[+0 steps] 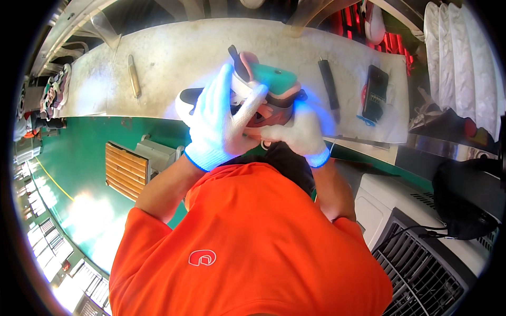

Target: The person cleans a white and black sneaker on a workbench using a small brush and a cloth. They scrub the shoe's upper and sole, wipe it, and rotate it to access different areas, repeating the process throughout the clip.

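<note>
Behind everything lies a long pale worn workbench [158,63], and at its centre both white-gloved hands, left hand [219,118] at 9 o'clock and right hand [300,131] at 3 o'clock, grasp a pink, white and teal sports shoe [266,87], with a black flat handheld device [375,92] far at 3 o'clock.

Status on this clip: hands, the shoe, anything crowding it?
Left hand and right hand, both gloved, grip the shoe over the workbench. Nothing crowding it.

A shoe factory floor: worn white workbench [174,58] with hand tools [134,75], green painted floor [79,163], finished shoes [55,89] stacked nearby.
</note>
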